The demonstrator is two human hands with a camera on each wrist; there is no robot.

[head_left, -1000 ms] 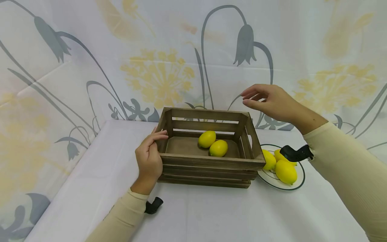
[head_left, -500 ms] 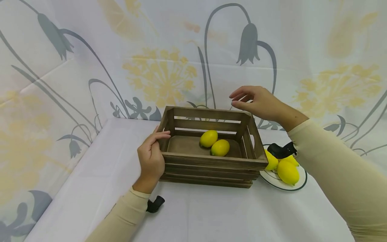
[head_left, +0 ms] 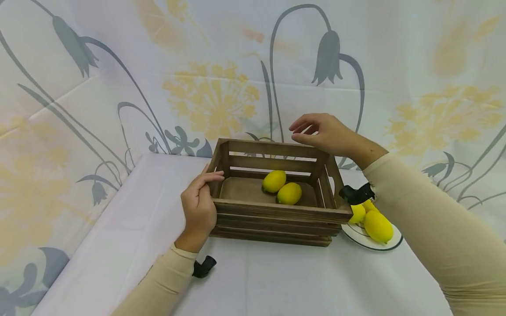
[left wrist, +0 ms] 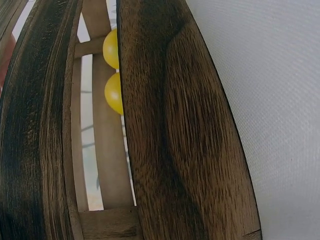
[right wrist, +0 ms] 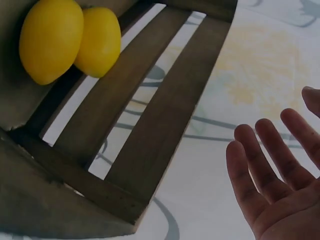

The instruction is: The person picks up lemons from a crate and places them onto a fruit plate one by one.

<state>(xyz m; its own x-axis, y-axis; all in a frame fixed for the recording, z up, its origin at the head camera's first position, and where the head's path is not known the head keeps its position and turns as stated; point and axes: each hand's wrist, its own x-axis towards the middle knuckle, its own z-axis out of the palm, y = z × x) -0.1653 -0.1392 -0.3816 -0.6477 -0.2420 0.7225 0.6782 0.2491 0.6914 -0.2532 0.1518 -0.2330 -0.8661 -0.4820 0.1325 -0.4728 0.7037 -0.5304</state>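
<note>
By the far corner of a slatted crate [head_left: 276, 211], a right hand [head_left: 326, 134] with nothing in it

Head view: the crate stands on the white cloth [head_left: 245, 281], open side up; the left hand [head_left: 199, 206] grips its left end, one digit laid over the rim, the others mostly hidden, so I cannot tell whether they press together; a hold there probably keeps the frame from sliding; inside, toward the right, two lemons [head_left: 289, 193] lie on the floor, touching or nearly so, where the walls should check any rolling; just beside the crate's right end, a white plate [head_left: 365, 244] bears three more lemons [head_left: 378, 226], partly screened by the black wrist mount [head_left: 356, 194]; it sits, I judge, within easy reach of the right hand, which hangs near the far right corner with fingers gently bent and thumb apart

Left wrist view: dark wood fills most of it; the lemons inside the crate show as part-hidden yellow rounds through a gap between slats; no finger is plain enough here to judge its pressure

Right wrist view: the right hand's fingers stand slightly spread, pinching nothing; they appear apart from the crate's wall, likely raised to avoid knocking it; at upper left, one lemon in the crate overlaps the other
</note>
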